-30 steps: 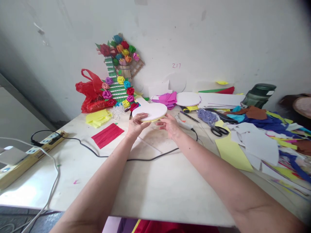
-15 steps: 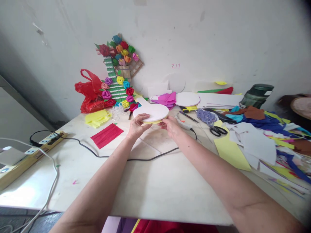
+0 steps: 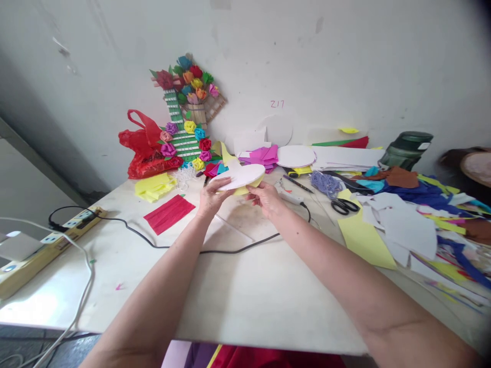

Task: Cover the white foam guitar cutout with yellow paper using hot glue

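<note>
Plainly a white rounded cutout (image 3: 242,174), yellow paper (image 3: 241,190) beneath.

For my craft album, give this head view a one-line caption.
Left fingers and right fingers hold a white-and-yellow cutout above a paper-strewn table.

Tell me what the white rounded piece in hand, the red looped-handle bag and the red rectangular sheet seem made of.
White rounded piece: likely card or foam board; matte, flat, stiff-looking.
Red looped-handle bag: likely thin plastic; glossy, crinkled.
Red rectangular sheet: probably crepe paper; matte, finely creased, though fabric is possible.
</note>
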### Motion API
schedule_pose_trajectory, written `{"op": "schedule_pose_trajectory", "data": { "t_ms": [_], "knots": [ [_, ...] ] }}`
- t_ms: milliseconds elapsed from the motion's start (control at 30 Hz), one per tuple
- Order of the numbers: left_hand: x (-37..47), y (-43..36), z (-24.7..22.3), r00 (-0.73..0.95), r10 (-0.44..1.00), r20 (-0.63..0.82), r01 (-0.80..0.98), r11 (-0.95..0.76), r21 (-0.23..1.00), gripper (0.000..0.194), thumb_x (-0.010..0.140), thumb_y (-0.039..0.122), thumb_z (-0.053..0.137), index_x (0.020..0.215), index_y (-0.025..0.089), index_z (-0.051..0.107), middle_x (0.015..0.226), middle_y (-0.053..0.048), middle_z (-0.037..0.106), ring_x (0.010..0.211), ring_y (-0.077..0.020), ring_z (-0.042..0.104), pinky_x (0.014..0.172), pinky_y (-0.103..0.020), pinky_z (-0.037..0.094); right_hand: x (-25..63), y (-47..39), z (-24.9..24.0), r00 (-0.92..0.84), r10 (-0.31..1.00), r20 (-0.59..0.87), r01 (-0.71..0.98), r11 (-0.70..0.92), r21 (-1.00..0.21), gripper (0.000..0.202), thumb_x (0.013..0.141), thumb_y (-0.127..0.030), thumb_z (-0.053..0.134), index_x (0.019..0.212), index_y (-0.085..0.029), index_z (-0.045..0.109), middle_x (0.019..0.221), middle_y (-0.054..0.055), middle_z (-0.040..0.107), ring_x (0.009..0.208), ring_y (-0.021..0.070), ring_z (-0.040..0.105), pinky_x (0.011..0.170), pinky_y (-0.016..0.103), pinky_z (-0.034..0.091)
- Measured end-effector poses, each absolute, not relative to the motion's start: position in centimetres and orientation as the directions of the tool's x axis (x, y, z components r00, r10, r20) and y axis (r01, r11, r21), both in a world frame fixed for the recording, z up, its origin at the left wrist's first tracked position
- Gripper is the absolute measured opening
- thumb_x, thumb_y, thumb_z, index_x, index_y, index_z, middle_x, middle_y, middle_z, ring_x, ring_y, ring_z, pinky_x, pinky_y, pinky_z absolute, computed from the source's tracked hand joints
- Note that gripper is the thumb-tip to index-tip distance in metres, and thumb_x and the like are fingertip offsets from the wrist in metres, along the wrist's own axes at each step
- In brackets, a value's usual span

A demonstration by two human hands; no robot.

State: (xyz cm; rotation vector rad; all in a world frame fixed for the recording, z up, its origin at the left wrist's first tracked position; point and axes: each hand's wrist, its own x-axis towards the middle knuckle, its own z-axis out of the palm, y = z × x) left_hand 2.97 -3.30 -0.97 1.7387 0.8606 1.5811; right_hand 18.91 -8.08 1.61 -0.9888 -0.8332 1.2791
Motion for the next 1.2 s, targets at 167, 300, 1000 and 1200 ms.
{"op": "schedule_pose_trajectory", "data": {
  "t_ms": [167,300,1000,1200],
  "knots": [
    [2.6,-3.7,0.3,0.050,0.797,0.602,0.062,-0.604,0.794,0.032,0.057,0.033,0.077,0.084,0.017,0.072,0.098,-0.009,0.067,0.099,-0.0258,0.058,0.086,-0.038,0.047,18.9,-8.0,1.9,0.085,0.996,-0.011,-0.369,0.021,-0.929,0.006,0.070,-0.011,0.062,0.071,-0.014,0.057,0.057,-0.002,0.062,0.040,0.0061,0.055,0.032,0.015,0.030],
    [2.5,-3.6,0.7,0.057,0.794,0.606,0.035,-0.608,0.793,0.032,0.055,0.034,0.077,0.082,0.016,0.072,0.095,-0.009,0.068,0.096,-0.0258,0.060,0.082,-0.037,0.049,19.4,-7.6,2.3,0.011,0.999,0.046,-0.351,0.047,-0.935,0.005,0.071,-0.017,0.060,0.076,-0.014,0.059,0.062,0.000,0.065,0.045,0.0084,0.058,0.033,0.015,0.032],
    [3.1,-5.0,2.1,0.088,0.725,0.684,0.495,-0.627,0.602,0.030,0.065,0.042,0.069,0.086,0.021,0.071,0.093,-0.005,0.070,0.083,-0.0236,0.065,0.072,-0.032,0.051,19.4,-6.6,1.4,0.129,0.990,-0.064,-0.436,-0.002,-0.900,0.019,0.058,-0.007,0.064,0.074,-0.015,0.058,0.064,0.000,0.065,0.048,0.0089,0.054,0.035,0.017,0.032],
    [3.1,-6.5,3.7,0.155,0.658,0.737,0.896,-0.408,0.176,0.027,0.068,0.045,0.068,0.088,0.026,0.071,0.110,-0.003,0.064,0.092,-0.0288,0.060,0.074,-0.037,0.045,19.7,-6.4,1.2,0.158,0.987,-0.031,-0.457,0.045,-0.889,0.020,0.051,-0.005,0.064,0.067,-0.016,0.059,0.062,-0.001,0.063,0.053,0.0099,0.053,0.038,0.019,0.035]
  ]
}}
